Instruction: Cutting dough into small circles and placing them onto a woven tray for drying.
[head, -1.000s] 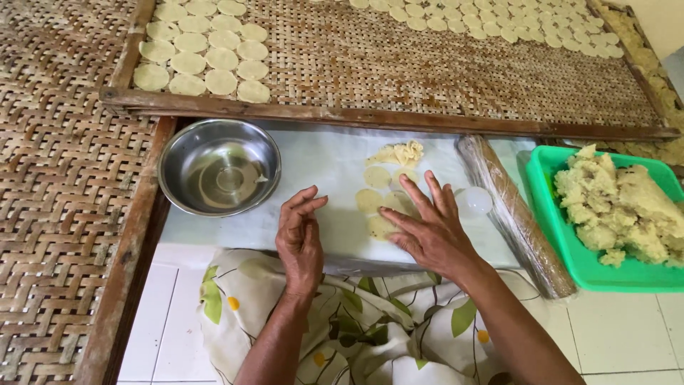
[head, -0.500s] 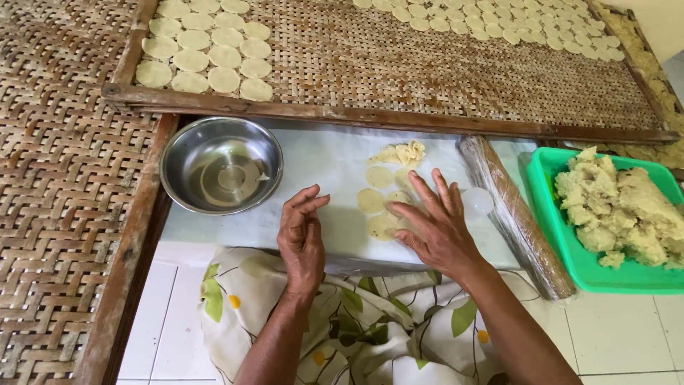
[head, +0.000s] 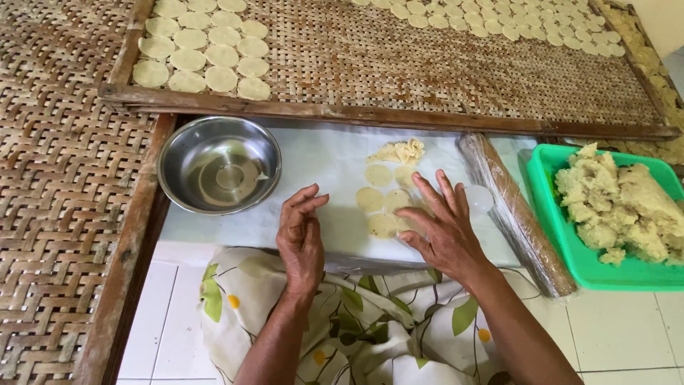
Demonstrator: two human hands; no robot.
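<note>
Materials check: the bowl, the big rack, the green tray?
Bowl: looks like polished steel, with mirror-like reflections. Rack: woven split cane or bamboo in a rough wooden frame. Green tray: probably moulded plastic, uniform glossy colour, rounded rim.

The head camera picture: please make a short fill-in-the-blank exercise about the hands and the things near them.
1. The right hand lies flat on the small dough discs, while the ____ hand rests beside them.
2. The metal bowl stands to the ____ of the discs.
3. The lumpy dough sits in a ____ tray.

Missing words: left; left; green
</note>
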